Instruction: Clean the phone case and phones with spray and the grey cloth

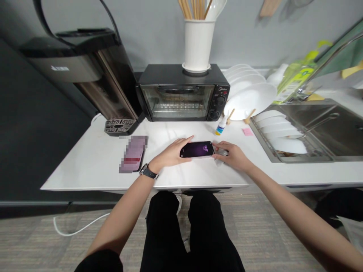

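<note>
Here the step in hand looks like steadying the phone [197,149] on the counter [93,162] — both hands are at it, one at each end. The left hand [172,153] lies flat-curved over the phone's left end, fingers spread along its far edge and thumb at the near side, grasping it lightly rather than clenched. The right hand [234,155] meets the right end, fingertips touching the phone and what seems a small clear scrap [220,155] just beside it; I cannot tell whether that scrap is pinched or only touched.

The phone lies face up, flat, about midway along the counter and nearer its front edge than the back, where the oven [181,92] stands. Its screen is lit — dark purple, with small white digits near the right end — and the body is slim, dark and glossy.

As a judgement, the next move calls for a firm hold by the left hand so the phone does not slide, and fine fingertip work by the right at the phone's right end.
</note>
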The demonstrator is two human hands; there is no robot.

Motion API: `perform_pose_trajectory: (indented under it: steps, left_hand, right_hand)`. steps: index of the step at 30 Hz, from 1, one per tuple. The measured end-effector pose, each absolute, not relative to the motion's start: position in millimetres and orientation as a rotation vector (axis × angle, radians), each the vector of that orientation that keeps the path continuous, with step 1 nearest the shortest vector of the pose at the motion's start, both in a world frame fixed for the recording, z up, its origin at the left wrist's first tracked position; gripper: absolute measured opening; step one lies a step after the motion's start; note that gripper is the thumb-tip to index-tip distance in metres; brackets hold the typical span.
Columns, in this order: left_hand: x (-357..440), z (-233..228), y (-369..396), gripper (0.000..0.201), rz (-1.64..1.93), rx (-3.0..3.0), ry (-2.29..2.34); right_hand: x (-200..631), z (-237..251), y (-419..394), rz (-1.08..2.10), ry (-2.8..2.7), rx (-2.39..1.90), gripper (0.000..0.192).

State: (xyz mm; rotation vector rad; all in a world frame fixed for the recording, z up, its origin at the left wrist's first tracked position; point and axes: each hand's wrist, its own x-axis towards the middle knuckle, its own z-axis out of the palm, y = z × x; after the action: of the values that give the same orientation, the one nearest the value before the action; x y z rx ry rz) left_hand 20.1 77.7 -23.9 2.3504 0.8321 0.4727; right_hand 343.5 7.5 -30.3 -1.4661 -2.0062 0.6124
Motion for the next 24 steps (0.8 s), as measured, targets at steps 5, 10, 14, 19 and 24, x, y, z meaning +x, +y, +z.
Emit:
perform_pose_trajectory:
  steps: [5,10,14,19,24]
  left_hand:
    - [20.6,-30.2,81.8,0.089,0.505,2.374,0.811]
    - [19.2,-32.8,87.2,0.068,0.509,2.406,0.761]
    - [19.6,-27.1,87.6,0.067,0.492,2.417,0.761]
    - [26.5,-16.2,82.8,0.059,0.479,2.432,0.813]
    - [31.4,-12.4,80.6,0.062,0.464,2.425,0.862]
  right_hand:
    - [347.5,-21.0,13.5,0.736,-2.075,-1.4,0.063]
    - [348.8,-14.4,15.1,0.817,-2.122,-1.369,0.059]
    - [347.4,-12.8,15.7,0.828,-2.121,-1.369,0.054]
    - [347.3,-15.0,15.1,0.806,-2.075,-1.401,0.06]
    - [348.3,-19.0,23.5,0.914,-2.001,-1.489,0.064]
